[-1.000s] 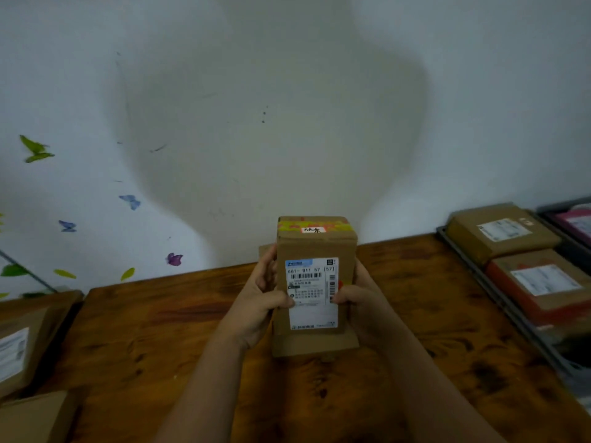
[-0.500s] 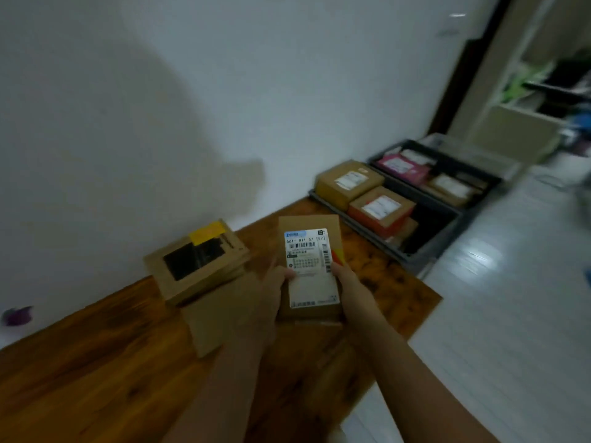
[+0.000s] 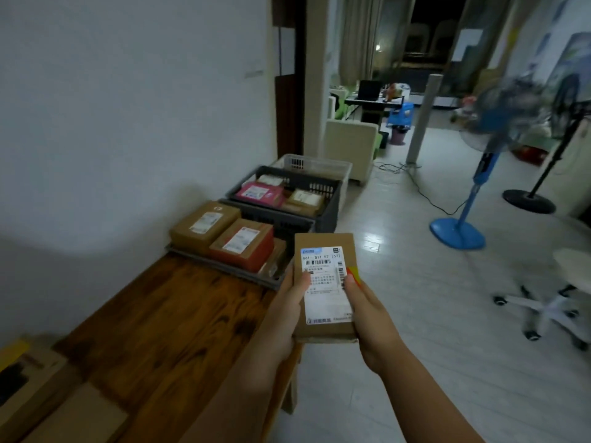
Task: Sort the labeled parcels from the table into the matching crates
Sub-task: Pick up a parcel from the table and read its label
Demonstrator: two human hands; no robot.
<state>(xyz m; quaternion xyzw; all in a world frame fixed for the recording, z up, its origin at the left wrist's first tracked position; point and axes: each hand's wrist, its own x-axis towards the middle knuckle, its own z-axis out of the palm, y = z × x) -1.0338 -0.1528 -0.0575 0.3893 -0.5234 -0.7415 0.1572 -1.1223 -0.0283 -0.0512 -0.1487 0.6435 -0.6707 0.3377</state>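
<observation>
left grip (image 3: 286,314): lower centre of the frame; fingers wrapped behind the left edge of the parcel, thumb pressed flat on its front face. Closed on the parcel.
right grip (image 3: 372,318): just right of the left grip; fingers behind the right edge, thumb on the front face. Also closed on the parcel.
parcel (image 3: 326,290): brown cardboard box held upright between both grips, front face toward the camera. It is off the bench, in the air past the bench's right edge and over the floor. Coloured tape shows on its right side.
shipping label (image 3: 321,260): white sheet with barcodes covering most of the front face. Both thumbs lie on it.
cartons (image 3: 28,382): lower left corner, on the bench; one with a yellow and black face, one plain.
bench (image 3: 179,314): dark wooden top running from lower left toward the centre.
grey crate (image 3: 224,267): at the bench's far end. It holds a brown box (image 3: 204,223) and a red-taped box (image 3: 244,246) side by side, both labelled.
dark crate (image 3: 326,215): directly behind the grey crate. It holds a pink packet (image 3: 260,193) and several brown ones.
white crate (image 3: 319,163): behind the dark crate; contents hidden.
blue fan (image 3: 457,233): right of centre, standing on the tiled floor, well apart from the crates.
</observation>
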